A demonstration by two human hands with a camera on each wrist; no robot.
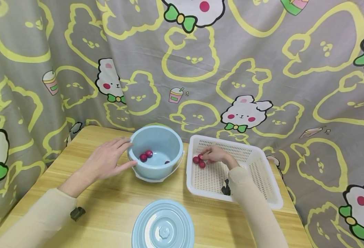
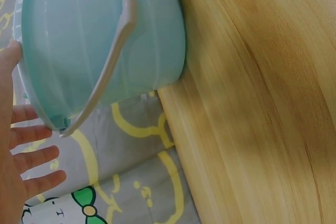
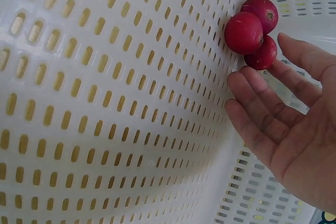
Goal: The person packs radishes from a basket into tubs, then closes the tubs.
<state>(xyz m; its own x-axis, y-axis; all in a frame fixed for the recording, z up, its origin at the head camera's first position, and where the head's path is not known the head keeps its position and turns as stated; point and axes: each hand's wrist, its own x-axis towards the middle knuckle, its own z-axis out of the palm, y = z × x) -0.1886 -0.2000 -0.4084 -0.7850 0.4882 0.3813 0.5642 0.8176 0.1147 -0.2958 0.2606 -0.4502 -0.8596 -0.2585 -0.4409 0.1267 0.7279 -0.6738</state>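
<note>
My left hand is at the left rim of a light blue bucket, thumb and fingers spread. In the left wrist view its fingers look straight. Small red round fruits lie inside the bucket. My right hand reaches into a white perforated basket, beside three red round fruits clustered at its left side. In the right wrist view the fingers are loosely bent and the thumb stands apart. A fingertip is close to the lowest fruit; whether it touches cannot be told.
A light blue round lid lies on the wooden table in front of the bucket. The bucket's pale handle hangs down its side. A patterned grey curtain stands behind the table.
</note>
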